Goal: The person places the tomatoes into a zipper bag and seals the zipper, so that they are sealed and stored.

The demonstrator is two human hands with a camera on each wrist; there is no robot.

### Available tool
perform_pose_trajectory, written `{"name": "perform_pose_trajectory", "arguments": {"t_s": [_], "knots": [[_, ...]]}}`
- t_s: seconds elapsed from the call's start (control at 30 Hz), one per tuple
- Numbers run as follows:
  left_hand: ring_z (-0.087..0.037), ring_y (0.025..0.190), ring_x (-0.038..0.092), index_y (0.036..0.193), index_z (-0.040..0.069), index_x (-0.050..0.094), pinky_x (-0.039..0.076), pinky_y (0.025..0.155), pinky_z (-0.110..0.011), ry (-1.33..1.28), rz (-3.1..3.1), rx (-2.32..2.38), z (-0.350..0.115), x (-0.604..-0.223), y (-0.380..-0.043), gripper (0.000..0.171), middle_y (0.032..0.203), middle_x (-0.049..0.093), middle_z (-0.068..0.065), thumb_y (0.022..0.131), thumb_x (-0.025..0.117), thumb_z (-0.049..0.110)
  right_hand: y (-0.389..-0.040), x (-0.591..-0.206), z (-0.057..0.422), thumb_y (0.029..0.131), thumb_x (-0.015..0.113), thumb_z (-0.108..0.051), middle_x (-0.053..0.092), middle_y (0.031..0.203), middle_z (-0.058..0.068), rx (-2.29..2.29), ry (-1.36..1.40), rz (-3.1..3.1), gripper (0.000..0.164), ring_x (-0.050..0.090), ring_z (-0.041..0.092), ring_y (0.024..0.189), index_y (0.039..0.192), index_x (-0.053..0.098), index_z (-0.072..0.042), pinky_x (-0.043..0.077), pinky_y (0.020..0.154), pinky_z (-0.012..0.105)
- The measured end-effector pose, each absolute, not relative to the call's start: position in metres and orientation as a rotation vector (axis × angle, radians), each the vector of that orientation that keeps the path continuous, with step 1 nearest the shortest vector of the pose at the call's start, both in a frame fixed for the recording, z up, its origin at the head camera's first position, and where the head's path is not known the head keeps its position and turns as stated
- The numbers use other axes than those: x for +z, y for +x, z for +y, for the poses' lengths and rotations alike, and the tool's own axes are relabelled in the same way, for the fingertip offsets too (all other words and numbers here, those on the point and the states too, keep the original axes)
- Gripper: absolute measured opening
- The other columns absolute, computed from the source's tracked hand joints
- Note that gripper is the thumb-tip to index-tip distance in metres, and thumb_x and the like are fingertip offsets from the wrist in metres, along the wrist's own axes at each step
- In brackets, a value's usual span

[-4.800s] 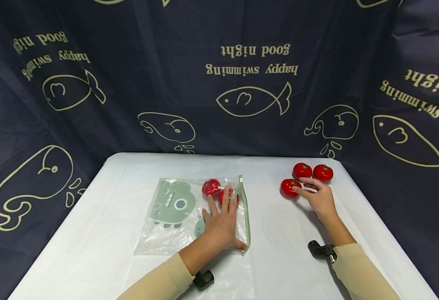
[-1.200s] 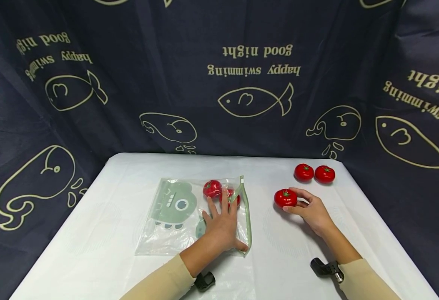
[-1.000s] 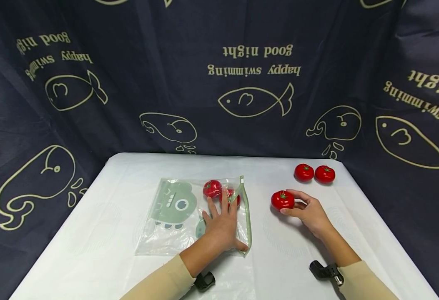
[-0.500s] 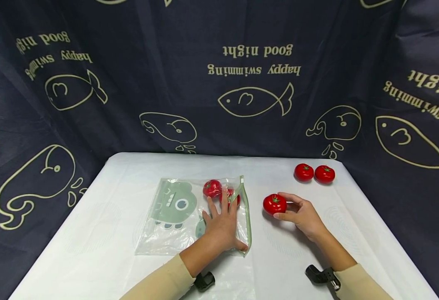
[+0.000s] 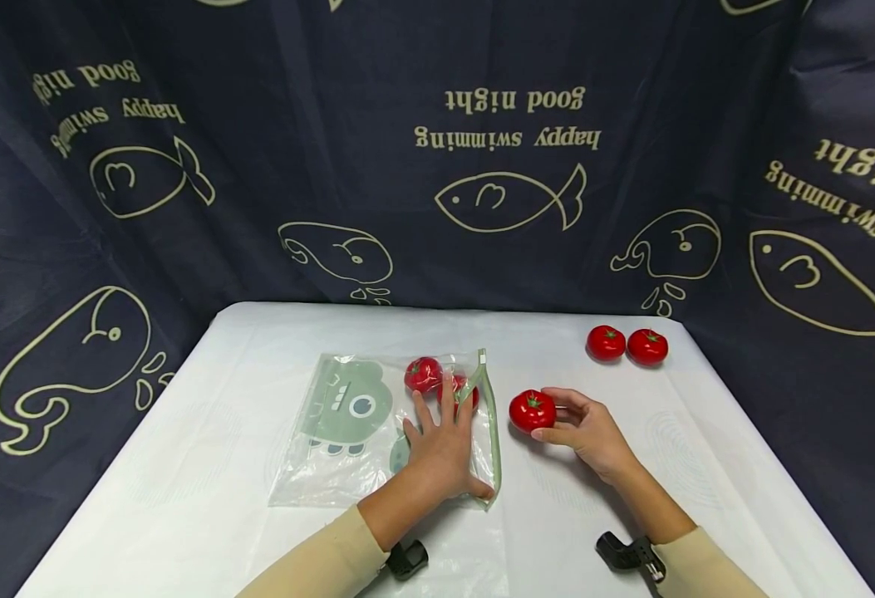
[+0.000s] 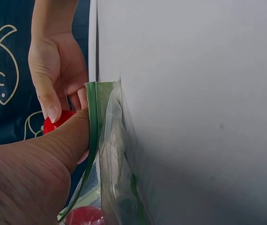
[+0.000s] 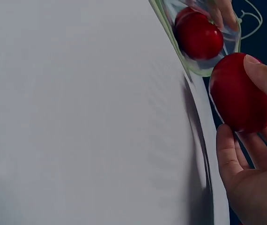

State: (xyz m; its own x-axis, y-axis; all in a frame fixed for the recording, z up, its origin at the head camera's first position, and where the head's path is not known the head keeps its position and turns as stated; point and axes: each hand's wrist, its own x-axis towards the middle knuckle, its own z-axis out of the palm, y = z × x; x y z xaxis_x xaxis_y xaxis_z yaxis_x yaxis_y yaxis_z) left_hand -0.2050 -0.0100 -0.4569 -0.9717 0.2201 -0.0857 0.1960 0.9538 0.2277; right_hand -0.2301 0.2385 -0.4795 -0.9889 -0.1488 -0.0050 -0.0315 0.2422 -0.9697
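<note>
One tomato (image 5: 532, 411) in right hand (image 5: 592, 436); bag edge (image 5: 493, 415) near.

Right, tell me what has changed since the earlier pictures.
The right hand grips a tomato and has carried it leftward and nearer, away from the two far-right tomatoes and closer to the green edge of the bag. Nothing was visibly let go. The left hand stays spread on the bag; the bagged tomatoes and the far-right pair stayed put.
</note>
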Motion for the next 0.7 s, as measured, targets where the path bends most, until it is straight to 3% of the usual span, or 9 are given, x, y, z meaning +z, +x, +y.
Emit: {"name": "perform_pose_trajectory", "arguments": {"t_s": [0.4, 0.7], "knots": [[-0.061, 0.152, 0.006, 0.164, 0.02, 0.023, 0.031, 0.109, -0.078, 0.323, 2.989, 0.342, -0.01, -0.457, -0.205, 0.14, 0.173, -0.007, -0.015, 0.051, 0.096, 0.059, -0.234, -0.483, 0.225, 0.078, 0.088, -0.007, 0.064, 0.134, 0.024, -1.869, -0.162, 2.378, 0.069, 0.071, 0.011, 0.103, 0.14, 0.058, 0.0, 0.059, 0.084, 0.021], [-0.061, 0.153, 0.006, 0.164, 0.02, 0.023, 0.03, 0.11, -0.078, 0.305, 2.978, 0.352, -0.009, -0.457, -0.205, 0.139, 0.173, -0.008, -0.014, 0.052, 0.096, 0.058, -0.234, -0.48, 0.217, 0.08, 0.089, -0.016, 0.065, 0.137, 0.021, -1.77, -0.123, 2.459, 0.068, 0.07, 0.026, 0.113, 0.14, 0.061, -0.005, 0.06, 0.085, 0.023]]}}
